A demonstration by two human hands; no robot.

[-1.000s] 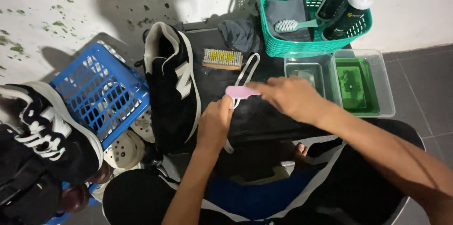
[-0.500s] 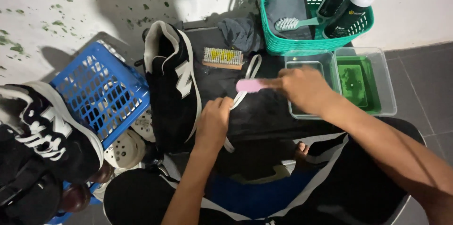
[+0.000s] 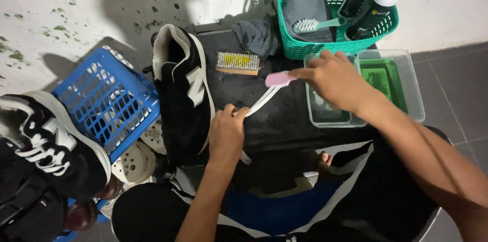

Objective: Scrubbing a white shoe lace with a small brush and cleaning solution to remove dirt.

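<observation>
My right hand (image 3: 333, 77) grips a small pink brush (image 3: 280, 78) and holds it over a white shoelace (image 3: 262, 102) that lies across a black mat (image 3: 284, 120). Near the lace's closer end, my left hand (image 3: 227, 130) pinches it flat against the mat. A black sneaker with white trim (image 3: 183, 92) lies on its side just left of that hand. Beyond the lace rests a wooden brush with pale bristles (image 3: 237, 62).
Two clear tubs sit by my right hand, one with water (image 3: 325, 112), one with green liquid (image 3: 391, 77). A teal basket (image 3: 333, 11) holds bottles, a cloth and a brush. A blue crate (image 3: 109, 100), another black sneaker (image 3: 48, 145) and a grey cloth (image 3: 259, 36) stand left and behind.
My right hand has carried the pink brush from the middle of the lace up and to the right, toward the tubs. My left hand stays on the lace.
</observation>
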